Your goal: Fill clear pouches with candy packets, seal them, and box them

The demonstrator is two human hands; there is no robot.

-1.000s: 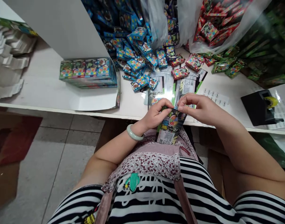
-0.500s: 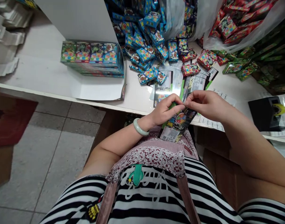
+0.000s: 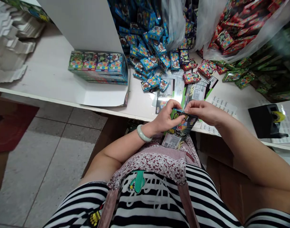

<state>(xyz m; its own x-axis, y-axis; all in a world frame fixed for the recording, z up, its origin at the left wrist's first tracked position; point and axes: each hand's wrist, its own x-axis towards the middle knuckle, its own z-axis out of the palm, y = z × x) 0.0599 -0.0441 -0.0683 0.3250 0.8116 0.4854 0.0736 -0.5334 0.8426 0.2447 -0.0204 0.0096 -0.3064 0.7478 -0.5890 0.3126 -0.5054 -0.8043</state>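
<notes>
A dark printed packet (image 3: pixel 179 129) with a pale label at its lower end is held at the table's front edge, over my apron. My left hand (image 3: pixel 167 118) grips its upper left side, thumb on the front face. At its top edge the fingertips of my right hand (image 3: pixel 202 110) are pinched together, touching the packet. Behind my hands, flat printed sleeves (image 3: pixel 198 91) and clear ones lie on the table, with blue boxes (image 3: pixel 149 83) and red boxes (image 3: pixel 192 78) beyond them.
An open white carton (image 3: pixel 101 93) holds stacked colourful boxes (image 3: pixel 97 61). Plastic bags of red boxes (image 3: pixel 230 38) and loose green boxes (image 3: pixel 244 77) are at the back right. A black tape dispenser (image 3: pixel 266 122) stands right, near sticker sheets (image 3: pixel 221 103). Folded card stacks (image 3: pixel 9 47) lie far left.
The packet has turned to show more of its front and its top edge. My right hand has shifted slightly left along that edge. The whole view has moved a little.
</notes>
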